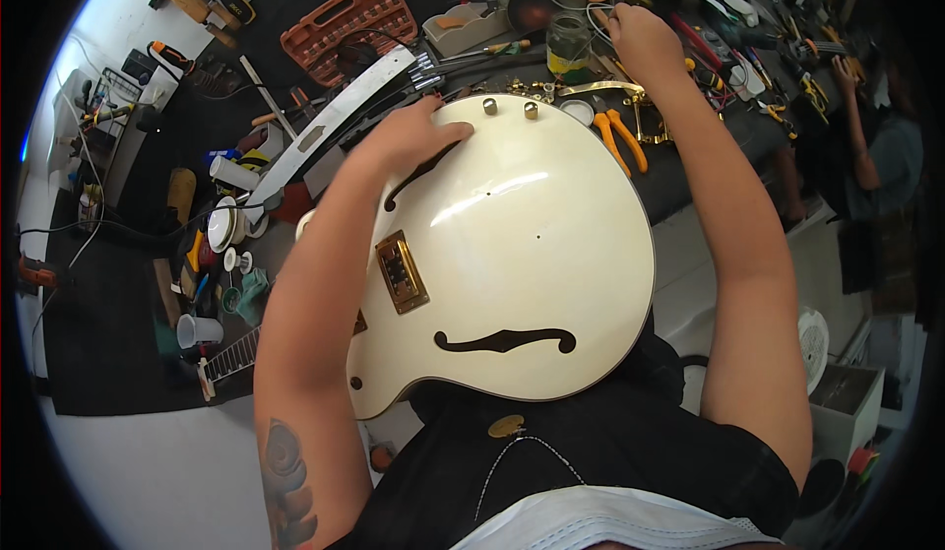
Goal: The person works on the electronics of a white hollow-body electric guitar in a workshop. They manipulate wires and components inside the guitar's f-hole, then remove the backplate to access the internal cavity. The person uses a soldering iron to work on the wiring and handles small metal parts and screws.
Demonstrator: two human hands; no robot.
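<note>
Guitar [571,274], 1, with 2 knobs [532,110] and 2 f-holes [504,340], lies before you; your left hand [409,136] rests thumb-spread on it; your right hand [647,43] curls its fingers, whether holding anything I cannot tell

- On the dark worktop [103,373], an open orange-red tool case [330,30] towards 11 o'clock from the view's centre.
- An orange-and-black tool [171,57] at about 10 o'clock.
- A small white spool [236,260] at 9 o'clock.
- A white cup [202,330] between 8 and 9 o'clock.
- A pale, open-topped box [854,402] towards 4 o'clock.
- Another person [891,156] in shadow, between 2 and 3 o'clock.
</note>
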